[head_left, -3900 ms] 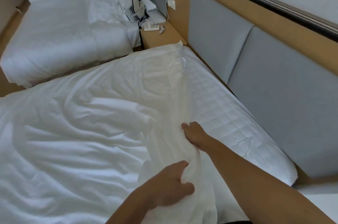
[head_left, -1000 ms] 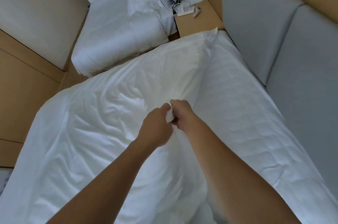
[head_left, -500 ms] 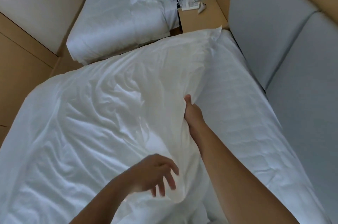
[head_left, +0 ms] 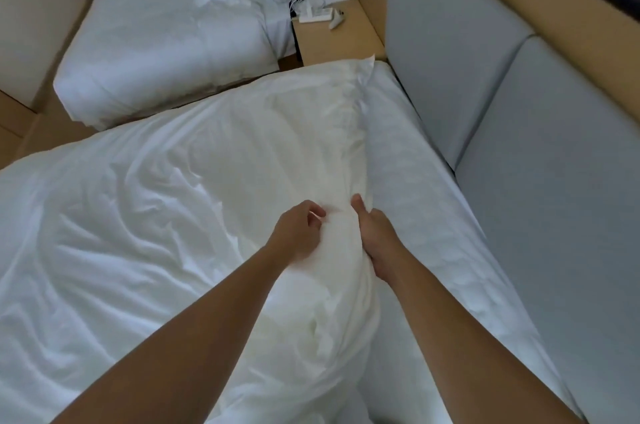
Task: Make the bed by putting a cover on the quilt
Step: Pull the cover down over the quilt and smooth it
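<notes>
Got a 2nd bed (head_left: 156,42) up at top left, white and rumpled. Then a white quilt (head_left: 138,250) lying wrinkled over the near bed, bunched into a raised ridge down the middle. Pinching that ridge with the left hand (head_left: 299,233), fingers curled into the fabric, bit blurry. Gripping the same ridge with the right hand (head_left: 375,240), thumb up, just beside the left. Leaves a bare strip of mattress (head_left: 433,198) next to 2 grey headboard pads (head_left: 450,59).
</notes>
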Demonstrator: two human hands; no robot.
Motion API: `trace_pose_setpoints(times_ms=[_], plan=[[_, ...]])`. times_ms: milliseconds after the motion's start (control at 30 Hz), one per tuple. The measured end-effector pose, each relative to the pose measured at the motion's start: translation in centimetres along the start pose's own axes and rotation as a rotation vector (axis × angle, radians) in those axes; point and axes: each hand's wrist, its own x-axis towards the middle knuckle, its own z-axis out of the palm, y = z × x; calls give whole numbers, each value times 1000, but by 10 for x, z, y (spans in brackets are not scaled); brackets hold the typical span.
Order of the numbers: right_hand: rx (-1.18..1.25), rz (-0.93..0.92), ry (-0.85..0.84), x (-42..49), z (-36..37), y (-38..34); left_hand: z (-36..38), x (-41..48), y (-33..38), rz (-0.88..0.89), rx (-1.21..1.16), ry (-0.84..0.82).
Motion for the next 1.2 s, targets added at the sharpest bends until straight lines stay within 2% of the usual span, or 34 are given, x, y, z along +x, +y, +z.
trace_pose_setpoints(times_ms=[67,200,333,400,467,500,667,767,900,967,1067,1133,1200], plan=[[-37,-20,53,11,-21,-6,14,7,-9,-28,60,-73],[-143,-60,255,59,-84,-25,45,-1,-45,-211,273,-325],[-289,-30,420,120,-145,-27,92,-10,-80,-311,469,-503],[-385,-16,468,149,-159,-15,117,-13,-90,-394,327,-715],[-536,-8,471,176,-164,6,146,-26,-96,-476,31,-953],[-628,-10,473,188,-167,19,161,-34,-98,-490,-74,-1016],[-793,10,517,215,-185,83,247,-57,-100,-359,-167,-951],[-717,222,390,182,-198,121,308,-56,-97,-343,-158,-885],[-873,568,223,113,-246,212,388,-52,-83,-176,-12,-874],[-835,640,150,85,-268,260,415,-56,-78,-110,14,-858],[-761,566,93,63,-283,306,431,-61,-77,-97,36,-767],[-875,363,227,66,-292,316,426,-65,-73,-41,59,-758],[-1034,135,405,76,-300,306,410,-76,-69,169,169,-692]])
